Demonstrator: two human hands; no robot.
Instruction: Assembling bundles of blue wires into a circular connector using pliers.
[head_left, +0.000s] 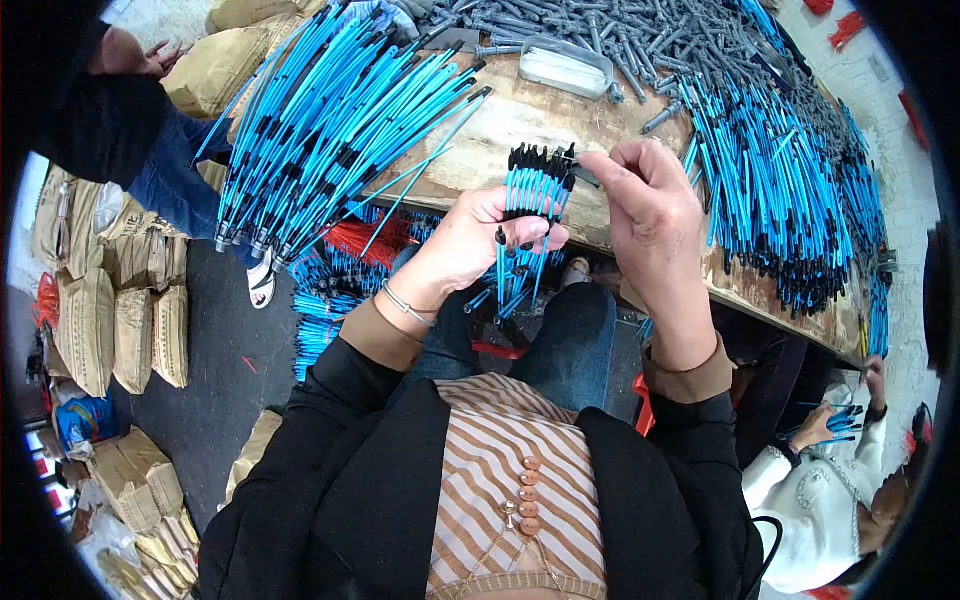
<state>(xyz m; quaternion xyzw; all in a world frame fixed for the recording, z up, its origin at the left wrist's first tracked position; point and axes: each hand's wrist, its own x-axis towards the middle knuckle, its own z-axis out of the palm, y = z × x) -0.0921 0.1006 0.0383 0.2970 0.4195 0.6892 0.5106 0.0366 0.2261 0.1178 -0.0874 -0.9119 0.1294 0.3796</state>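
Observation:
My left hand [470, 235] is wrapped round a fanned bundle of thin blue sticks with black ends [538, 185]. Their black tips stand up in a row above my fingers, while the lower ends hang down over my lap. My right hand [650, 205] is beside the bundle's right end. Its thumb and index finger are pinched at the black tip of the last stick, on something thin and pale that is too small to name.
Piles of similar blue sticks lie on the wooden table [490, 140] at left [330, 120] and right [770, 190]. A clear plastic box [566, 68] stands before a heap of grey plastic parts [640, 30]. Brown sacks [90, 320] line the left floor. Other people are at both sides.

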